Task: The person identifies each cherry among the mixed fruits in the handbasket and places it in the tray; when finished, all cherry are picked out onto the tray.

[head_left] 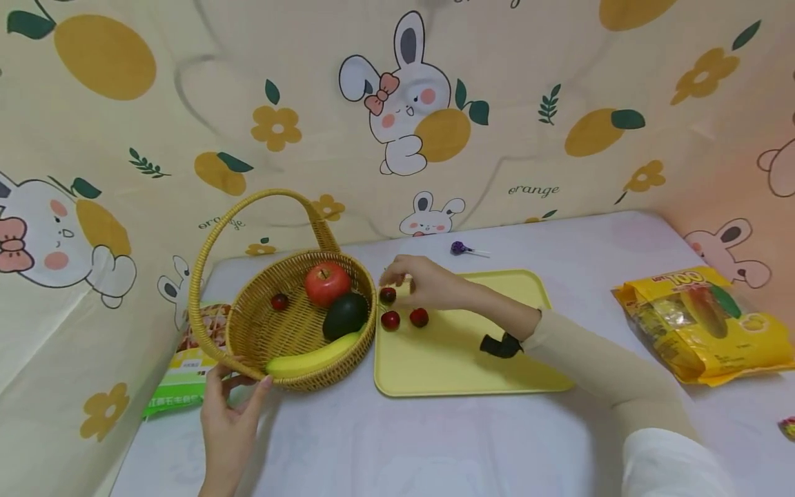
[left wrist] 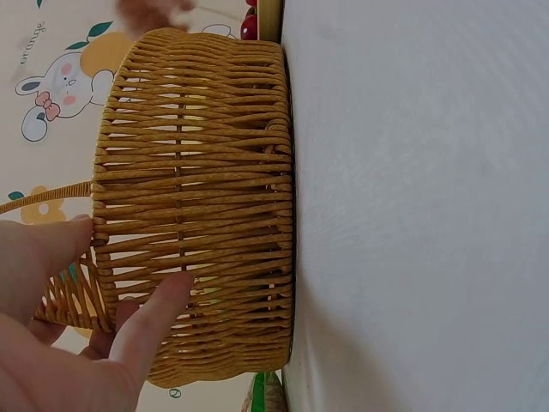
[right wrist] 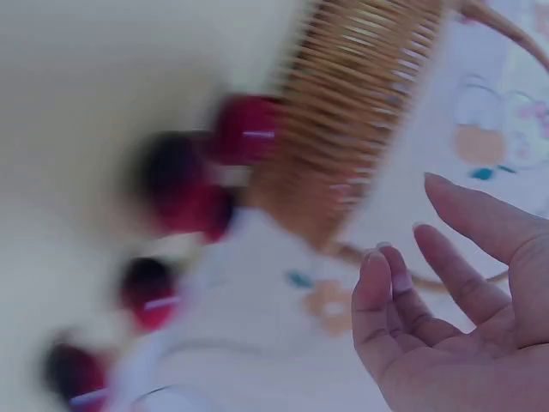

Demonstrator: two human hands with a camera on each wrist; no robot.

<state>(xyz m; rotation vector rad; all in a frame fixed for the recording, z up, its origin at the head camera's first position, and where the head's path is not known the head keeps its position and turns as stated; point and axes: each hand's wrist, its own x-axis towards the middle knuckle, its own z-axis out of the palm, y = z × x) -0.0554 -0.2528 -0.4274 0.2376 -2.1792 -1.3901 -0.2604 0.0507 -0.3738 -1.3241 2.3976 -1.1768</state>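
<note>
A wicker basket (head_left: 248, 297) stands at the left, its arched handle raised. Inside lie a red apple (head_left: 327, 284), an avocado (head_left: 345, 316), a banana (head_left: 313, 357) and one cherry (head_left: 279, 301). My left hand (head_left: 231, 414) grips the basket's near rim, thumb and fingers on either side of the weave (left wrist: 197, 172). Over the left end of the yellow tray (head_left: 459, 366) is my right hand (head_left: 428, 281), beside the basket. Its fingers are loosely bent and hold nothing in the right wrist view. Several cherries (head_left: 390, 320) lie on the tray under and beside it.
Behind the tray lies a purple lollipop (head_left: 459, 248). A yellow candy bag (head_left: 704, 321) sits at the right, and a green snack packet (head_left: 180, 393) is partly behind the basket. A patterned cloth (head_left: 484, 186) rises behind the table.
</note>
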